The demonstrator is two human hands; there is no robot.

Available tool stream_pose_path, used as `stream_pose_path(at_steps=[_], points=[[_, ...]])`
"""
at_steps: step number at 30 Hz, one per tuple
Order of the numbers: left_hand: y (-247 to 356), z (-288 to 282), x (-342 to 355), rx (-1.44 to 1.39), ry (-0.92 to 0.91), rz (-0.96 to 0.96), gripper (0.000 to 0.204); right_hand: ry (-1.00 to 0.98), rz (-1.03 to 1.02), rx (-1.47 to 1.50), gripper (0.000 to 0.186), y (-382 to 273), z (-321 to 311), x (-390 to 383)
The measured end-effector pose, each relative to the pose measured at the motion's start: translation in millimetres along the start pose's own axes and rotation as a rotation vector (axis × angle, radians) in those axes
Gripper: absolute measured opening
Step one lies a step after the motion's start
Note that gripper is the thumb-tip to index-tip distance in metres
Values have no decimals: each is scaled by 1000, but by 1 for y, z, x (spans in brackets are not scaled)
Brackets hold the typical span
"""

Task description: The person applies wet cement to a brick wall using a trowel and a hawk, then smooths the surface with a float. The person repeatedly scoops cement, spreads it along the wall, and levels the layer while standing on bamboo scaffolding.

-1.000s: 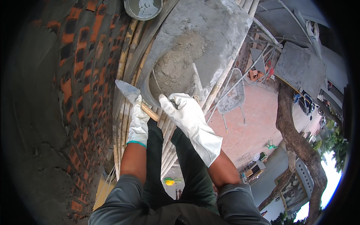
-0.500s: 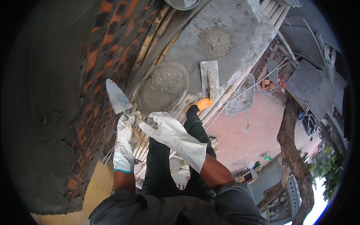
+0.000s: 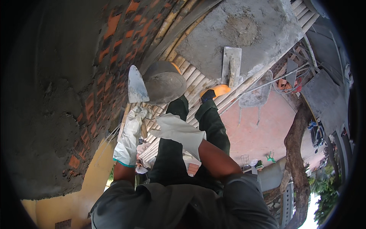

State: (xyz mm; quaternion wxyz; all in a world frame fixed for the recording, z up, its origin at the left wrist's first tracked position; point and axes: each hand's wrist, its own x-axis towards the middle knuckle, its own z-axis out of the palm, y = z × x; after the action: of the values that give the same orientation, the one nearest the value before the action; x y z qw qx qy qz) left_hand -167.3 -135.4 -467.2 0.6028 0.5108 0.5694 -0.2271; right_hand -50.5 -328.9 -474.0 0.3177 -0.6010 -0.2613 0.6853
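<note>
Plainly, we grip the trowel [image 3: 137, 87] in our gloved left hand [image 3: 133, 120], its blade between the partly plastered brick wall [image 3: 89, 104] and the round basin [image 3: 166, 87]. Our gloved right hand [image 3: 175, 128] hangs nearby, back uppermost; we cannot tell whether its fingers are curled around anything.

We're on the head cam, left fisheye of a worn pair, looking steeply down past the shirt front [image 3: 164, 202] at the left hand [image 3: 133, 120] and right hand [image 3: 175, 128], both close. Pink ground [image 3: 268, 124] sits well below; straight edges bend.
</note>
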Motion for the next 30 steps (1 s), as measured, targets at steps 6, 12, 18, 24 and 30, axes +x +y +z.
stream_pose_path(at_steps=[6, 12, 18, 24, 30], points=[[-89, -76, 34, 119, 80, -26, 8, 331, 423, 297, 62, 89, -44, -49], [-149, -122, 111, 389, 88, -69, 9, 746, 511, 493, 53, 156, -60, -79], [-162, -140, 160, 564, 200, -67, 16, 752, 633, 600, 50, 205, -51, -76], [-85, -71, 143, 555, 322, 230, 18, 771, 695, 761, 44, 221, -34, -60], [86, 92, 163, 499, 33, 181, 16, 853, 565, 871, 33, 214, -15, -50]])
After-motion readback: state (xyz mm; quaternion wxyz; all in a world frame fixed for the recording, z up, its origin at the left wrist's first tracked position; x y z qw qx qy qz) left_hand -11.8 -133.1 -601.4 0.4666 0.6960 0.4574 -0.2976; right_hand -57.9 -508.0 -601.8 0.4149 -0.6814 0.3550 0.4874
